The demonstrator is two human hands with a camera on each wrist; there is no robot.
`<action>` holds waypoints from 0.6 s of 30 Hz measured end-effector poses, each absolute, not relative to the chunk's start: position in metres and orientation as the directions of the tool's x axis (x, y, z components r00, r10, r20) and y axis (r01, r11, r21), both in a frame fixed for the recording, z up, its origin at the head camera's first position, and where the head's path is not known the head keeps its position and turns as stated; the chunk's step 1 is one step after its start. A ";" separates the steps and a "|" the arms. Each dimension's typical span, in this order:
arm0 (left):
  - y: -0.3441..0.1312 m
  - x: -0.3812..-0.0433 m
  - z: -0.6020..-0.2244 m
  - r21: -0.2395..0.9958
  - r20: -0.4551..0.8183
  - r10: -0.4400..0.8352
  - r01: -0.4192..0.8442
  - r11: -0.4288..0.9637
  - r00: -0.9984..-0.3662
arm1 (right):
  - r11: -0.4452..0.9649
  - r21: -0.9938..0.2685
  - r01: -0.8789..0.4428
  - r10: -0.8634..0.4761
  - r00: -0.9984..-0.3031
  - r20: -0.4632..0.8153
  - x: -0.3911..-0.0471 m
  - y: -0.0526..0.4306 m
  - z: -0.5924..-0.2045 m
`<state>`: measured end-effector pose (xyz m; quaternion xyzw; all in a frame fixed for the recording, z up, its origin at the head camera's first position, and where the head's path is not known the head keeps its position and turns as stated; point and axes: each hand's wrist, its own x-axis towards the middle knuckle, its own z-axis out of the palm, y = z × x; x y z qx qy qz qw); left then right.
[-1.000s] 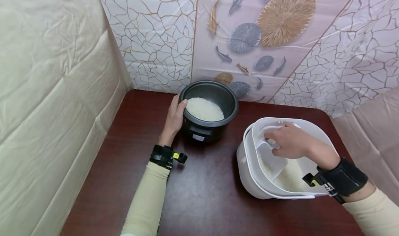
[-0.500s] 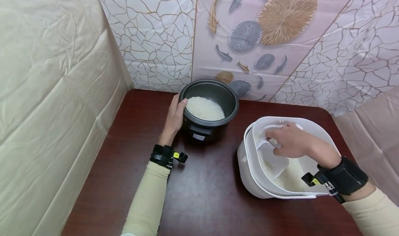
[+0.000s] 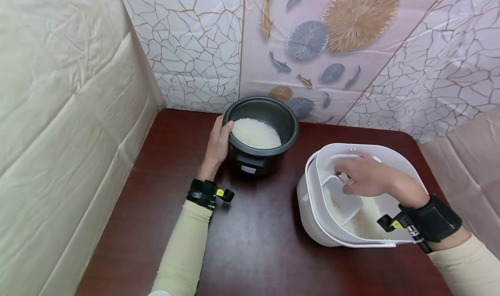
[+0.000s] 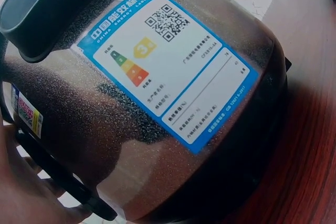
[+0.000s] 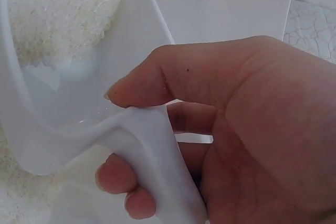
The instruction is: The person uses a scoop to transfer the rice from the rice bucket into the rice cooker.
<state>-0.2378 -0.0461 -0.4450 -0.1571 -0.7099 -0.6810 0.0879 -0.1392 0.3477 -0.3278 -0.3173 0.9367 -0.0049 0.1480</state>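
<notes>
In the head view, my left hand (image 3: 218,144) holds the left side of a black rice cooker (image 3: 250,159), thumb at the rim. White rice (image 3: 255,133) lies in its dark pot. Down in the left wrist view, the fingers (image 4: 31,192) curl at the cooker's black side handle (image 4: 63,177). My right hand (image 3: 365,176) reaches inside a white rice bin (image 3: 306,205) and grips a white scoop (image 3: 347,202). The right wrist view has the thumb on top of the scoop's handle (image 5: 163,166), fingers wrapped beneath, and rice (image 5: 63,14) in the scoop's bowl.
More rice (image 3: 367,222) covers the bin's floor. Both vessels stand on a dark red-brown table (image 3: 250,248), the bin to the right of the cooker. A patterned cloth (image 3: 195,48) hangs behind, and a cream cloth (image 3: 70,135) runs along the left.
The head view has tilted slightly, so the cooker and bin appear a little higher in it. Both hands keep their holds, with the scoop still inside the bin.
</notes>
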 end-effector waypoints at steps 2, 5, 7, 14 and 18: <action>-0.046 -0.238 -0.445 0.938 0.339 0.098 0.343 0.037 -0.936 | 0.799 -0.091 -0.595 -0.594 -0.756 -0.273 -0.139 0.348 -0.328; -0.046 -0.236 -0.442 0.942 0.329 0.097 0.334 0.042 -0.939 | 0.808 -0.082 -0.584 -0.581 -0.765 -0.278 -0.139 0.347 -0.328; -0.046 -0.238 -0.446 0.945 0.320 0.103 0.325 0.041 -0.942 | 0.814 -0.076 -0.576 -0.572 -0.771 -0.281 -0.138 0.347 -0.327; -0.045 -0.241 -0.452 0.943 0.323 0.091 0.328 0.046 -0.942 | 0.820 -0.076 -0.568 -0.563 -0.774 -0.291 -0.139 0.349 -0.329; -0.045 -0.242 -0.453 0.939 0.336 0.078 0.341 0.057 -0.939 | 0.822 -0.075 -0.565 -0.559 -0.776 -0.292 -0.140 0.349 -0.329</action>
